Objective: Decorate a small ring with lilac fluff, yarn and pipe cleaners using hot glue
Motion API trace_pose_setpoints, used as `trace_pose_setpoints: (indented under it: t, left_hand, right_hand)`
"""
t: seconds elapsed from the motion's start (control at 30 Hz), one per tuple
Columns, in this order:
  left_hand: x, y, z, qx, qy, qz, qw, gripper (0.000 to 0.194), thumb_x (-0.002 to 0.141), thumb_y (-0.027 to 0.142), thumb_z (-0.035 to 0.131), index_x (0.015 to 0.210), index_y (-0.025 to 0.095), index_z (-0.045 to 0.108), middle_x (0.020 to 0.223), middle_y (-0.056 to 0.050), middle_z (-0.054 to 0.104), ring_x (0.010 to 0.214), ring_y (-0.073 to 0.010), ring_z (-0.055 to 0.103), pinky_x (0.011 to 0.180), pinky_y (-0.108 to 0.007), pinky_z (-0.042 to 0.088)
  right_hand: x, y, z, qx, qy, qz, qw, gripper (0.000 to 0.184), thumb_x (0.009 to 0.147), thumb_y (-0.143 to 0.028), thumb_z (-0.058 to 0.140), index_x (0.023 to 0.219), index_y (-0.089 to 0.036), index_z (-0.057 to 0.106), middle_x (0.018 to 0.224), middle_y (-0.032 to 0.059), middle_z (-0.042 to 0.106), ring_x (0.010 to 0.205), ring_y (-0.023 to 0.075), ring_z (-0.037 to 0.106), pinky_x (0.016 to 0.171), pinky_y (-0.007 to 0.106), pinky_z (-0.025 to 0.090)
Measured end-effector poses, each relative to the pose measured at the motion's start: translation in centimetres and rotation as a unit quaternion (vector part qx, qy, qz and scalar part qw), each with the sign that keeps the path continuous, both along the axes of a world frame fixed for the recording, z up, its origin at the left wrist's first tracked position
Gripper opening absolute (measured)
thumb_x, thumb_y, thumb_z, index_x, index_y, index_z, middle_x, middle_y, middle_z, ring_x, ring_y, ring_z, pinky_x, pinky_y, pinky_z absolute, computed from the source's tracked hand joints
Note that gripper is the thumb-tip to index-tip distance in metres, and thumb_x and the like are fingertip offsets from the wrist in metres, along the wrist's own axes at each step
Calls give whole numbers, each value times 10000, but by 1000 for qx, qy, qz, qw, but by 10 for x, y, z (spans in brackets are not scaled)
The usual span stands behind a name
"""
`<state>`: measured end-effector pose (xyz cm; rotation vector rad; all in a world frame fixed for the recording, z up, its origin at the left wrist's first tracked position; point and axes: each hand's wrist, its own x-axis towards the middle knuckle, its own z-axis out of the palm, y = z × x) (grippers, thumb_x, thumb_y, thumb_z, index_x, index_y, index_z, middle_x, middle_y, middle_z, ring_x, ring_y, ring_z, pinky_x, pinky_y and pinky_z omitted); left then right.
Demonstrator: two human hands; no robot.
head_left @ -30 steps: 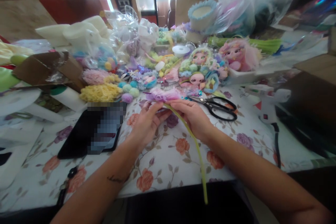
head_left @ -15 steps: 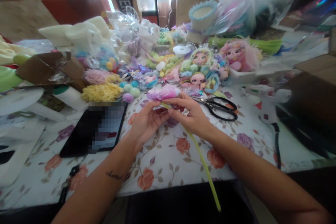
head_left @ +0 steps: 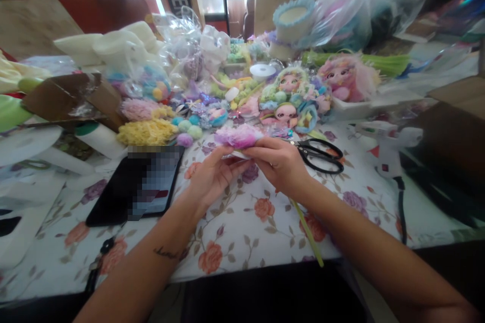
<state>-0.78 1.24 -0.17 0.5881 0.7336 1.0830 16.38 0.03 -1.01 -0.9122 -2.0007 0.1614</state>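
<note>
A fluffy pink and purple piece (head_left: 238, 136) is held over the middle of the flowered cloth, its exact kind unclear. My left hand (head_left: 217, 176) supports it from below and the left, thumb and fingers closed around its near side. With thumb and fingers pinched together, my right hand (head_left: 282, 161) grips its right end and a thin yellow-green fuzzy strip. The strip's loose tail (head_left: 308, 232) hangs from beneath the right hand toward the table's front edge. Black-handled scissors (head_left: 322, 156) lie just right of my right hand, their blades partly hidden behind it.
A black tablet (head_left: 132, 186) lies at the left. At the right is a white glue gun (head_left: 386, 149) with a black cord. Behind my hands are pompoms (head_left: 185, 140), yellow fluff (head_left: 147, 132), doll faces (head_left: 285, 115) and plastic bags. A cardboard box (head_left: 454, 126) stands far right.
My right hand has shifted slightly right and turned over the strip. Less of the strip's tail shows, and its end is higher. The fluffy piece has tilted a little.
</note>
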Motion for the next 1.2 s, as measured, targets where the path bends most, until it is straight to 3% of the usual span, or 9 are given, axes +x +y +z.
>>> trace_pose_setpoints:
  t: [0.2,0.4,0.67,1.0,1.2]
  left_hand:
    - [-1,2,-2,-9,-4,-15,1000,115,816,203,681,918,155,703,893,-58,742,792,-159,701,840,-317,608]
    - [1,3,-2,-21,-9,-13,1000,174,863,284,682,979,159,714,880,-62,749,787,-165,714,791,-296,617]
    - [-2,1,-2,-5,-18,-6,1000,87,808,117,631,838,137,710,839,-56,736,765,-151,690,857,-322,601]
    - [-3,-1,0,35,-10,-18,999,121,755,110,635,837,141,718,928,-58,728,871,-183,679,888,-347,582]
    - [-3,0,-5,61,21,-8,998,74,745,127,621,743,141,694,798,-30,688,760,-147,642,844,-329,583]
  right_hand:
    - [0,2,-2,39,-46,-47,997,303,969,-182,478,1020,-232,773,899,63,739,813,176,660,715,290,510]
    - [1,3,-3,14,9,-22,1000,267,935,-144,518,1009,-202,768,884,61,739,785,170,663,703,282,503]
    - [-1,0,-3,6,12,-24,1000,274,891,-100,502,993,-209,731,902,48,741,806,172,664,721,282,496]
    - [-4,-3,-5,53,-26,-27,998,333,935,-137,460,1112,-237,725,928,57,730,824,191,647,724,313,495]
    - [-5,-5,-4,53,-39,-7,998,353,907,-100,466,1098,-225,735,982,63,739,854,198,657,743,315,516]
